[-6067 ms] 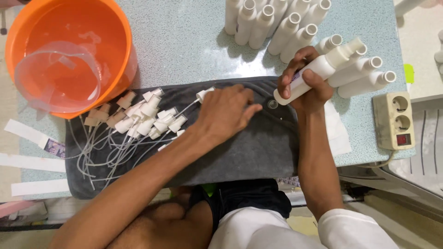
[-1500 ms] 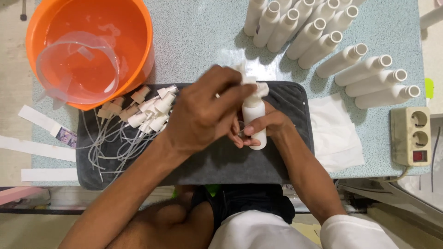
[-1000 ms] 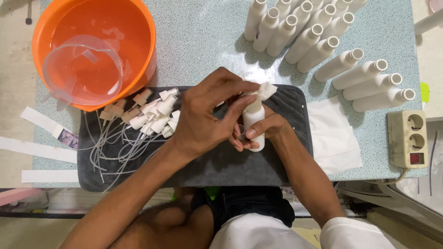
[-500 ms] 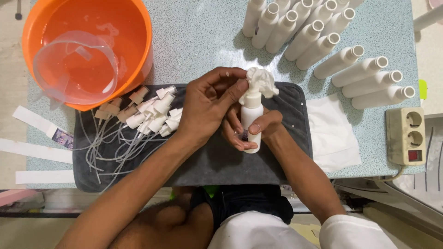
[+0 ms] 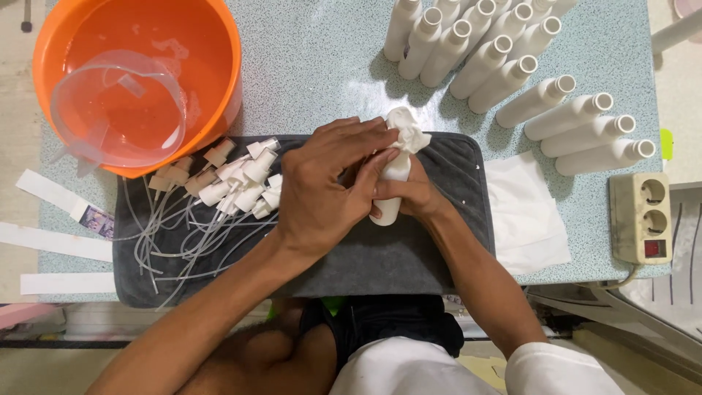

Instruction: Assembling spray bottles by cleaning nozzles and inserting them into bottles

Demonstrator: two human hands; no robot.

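Right hand (image 5: 413,196) grips white plastic spray bottle (image 5: 389,192) at frame centre, long axis near upright, nozzle toward frame top. Left hand (image 5: 325,192) pinches its white pump cap (image 5: 406,130).

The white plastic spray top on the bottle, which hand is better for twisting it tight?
Probably the left hand: its fingers already touch the white plastic spray top, while the right hand grips the white plastic bottle steady.

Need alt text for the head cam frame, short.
Seen from above, a left hand and a right hand grip a white bottle with a white tissue at its top, over a grey mat. Pump heads with tubes and an orange bucket sit left; uncapped white bottles lie right.
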